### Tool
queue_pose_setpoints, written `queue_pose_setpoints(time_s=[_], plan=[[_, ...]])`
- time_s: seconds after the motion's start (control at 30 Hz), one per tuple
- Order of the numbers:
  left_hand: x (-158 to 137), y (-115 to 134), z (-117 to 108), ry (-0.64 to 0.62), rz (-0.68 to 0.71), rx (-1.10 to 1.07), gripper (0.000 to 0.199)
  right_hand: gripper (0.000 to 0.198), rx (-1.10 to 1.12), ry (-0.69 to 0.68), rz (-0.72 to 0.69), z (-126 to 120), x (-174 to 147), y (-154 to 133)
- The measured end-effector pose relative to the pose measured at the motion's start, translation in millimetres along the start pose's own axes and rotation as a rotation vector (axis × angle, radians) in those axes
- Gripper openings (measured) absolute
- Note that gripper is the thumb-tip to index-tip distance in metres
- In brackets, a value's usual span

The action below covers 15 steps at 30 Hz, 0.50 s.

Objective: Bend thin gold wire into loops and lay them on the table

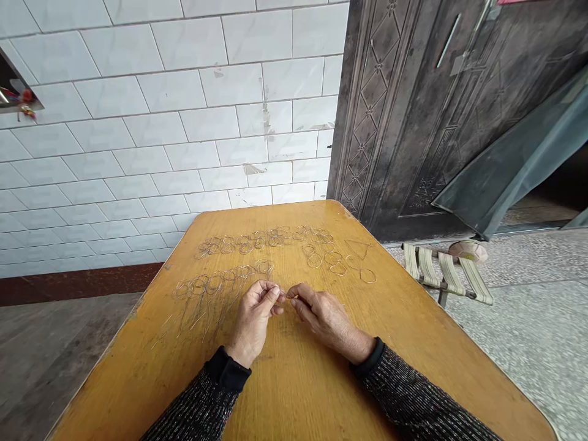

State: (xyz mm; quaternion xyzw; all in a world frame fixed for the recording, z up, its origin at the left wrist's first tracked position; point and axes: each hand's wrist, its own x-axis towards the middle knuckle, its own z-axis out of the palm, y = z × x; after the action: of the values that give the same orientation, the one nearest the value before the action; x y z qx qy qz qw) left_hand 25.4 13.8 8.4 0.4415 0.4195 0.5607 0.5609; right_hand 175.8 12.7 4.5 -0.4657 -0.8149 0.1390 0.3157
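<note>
Over the middle of the wooden table (294,392), my left hand (257,312) and my right hand (324,315) nearly meet at the fingertips. Both are closed in a pinch on what looks like a thin wire, mostly hidden by the fingers. Left of my left hand lies a row of wire pieces (215,284), each with a loop at the far end and long loose tails toward me. Beyond my hands runs a row of bent wire loops (245,244). To the right are several figure-eight wire shapes (335,263) and a wire triangle (359,249).
A white tiled wall (184,110) stands behind the table's far edge. At the right are a dark patterned door (381,122) and a grey-green curtain (519,153). A folding stool with striped straps (452,272) stands on the floor beside the table, a pinkish round object (468,251) behind it.
</note>
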Motion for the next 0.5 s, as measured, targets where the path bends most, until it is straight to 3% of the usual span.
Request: queue_pose_setpoints(time_s=[0.13,0.3,0.5], plan=[[0.6,-0.4,-2.0,0.013,0.01,-0.013,0.018,0.022,-0.103,-0.02,-0.071,-2.9,-1.4,1.7],[-1.8,1.0,1.4,0.01,0.027,-0.029,0.018,0.024,-0.125,0.043,-0.075,0.9,-1.2,2.2],[-0.5,0.9,0.3,0.029,0.02,-0.048,0.02,0.024,-0.177,0.006,-0.104,-0.2,-0.4,4.2]])
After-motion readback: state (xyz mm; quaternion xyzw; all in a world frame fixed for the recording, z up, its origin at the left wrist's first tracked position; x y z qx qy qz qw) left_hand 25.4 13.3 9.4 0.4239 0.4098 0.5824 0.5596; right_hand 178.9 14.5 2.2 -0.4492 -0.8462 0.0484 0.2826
